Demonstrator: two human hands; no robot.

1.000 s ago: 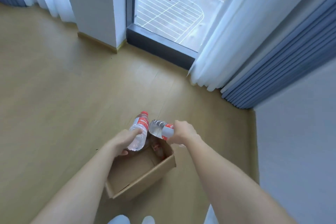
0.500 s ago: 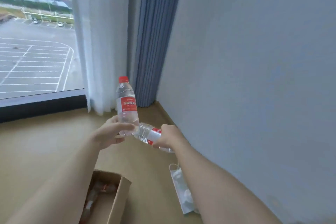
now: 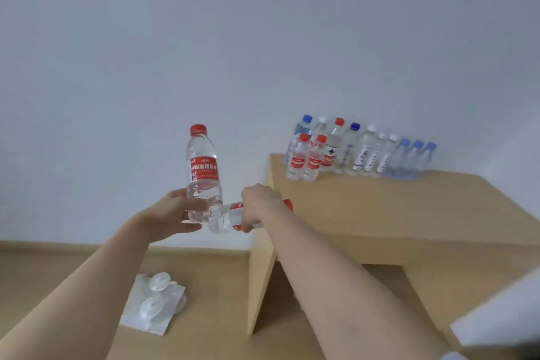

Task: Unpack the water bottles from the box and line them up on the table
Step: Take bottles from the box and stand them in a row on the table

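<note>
Plastic bottles [image 3: 203, 172] gripped, left hand [image 3: 175, 213], right hand [image 3: 260, 202]

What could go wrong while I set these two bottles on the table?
1. The left hand grips the upright bottle only near its base, so it may tip or slip.
2. The right hand carries the sideways bottle; it must be turned upright first, or it may roll off the table.
3. The standing bottles are packed close; a bump could topple several.
</note>
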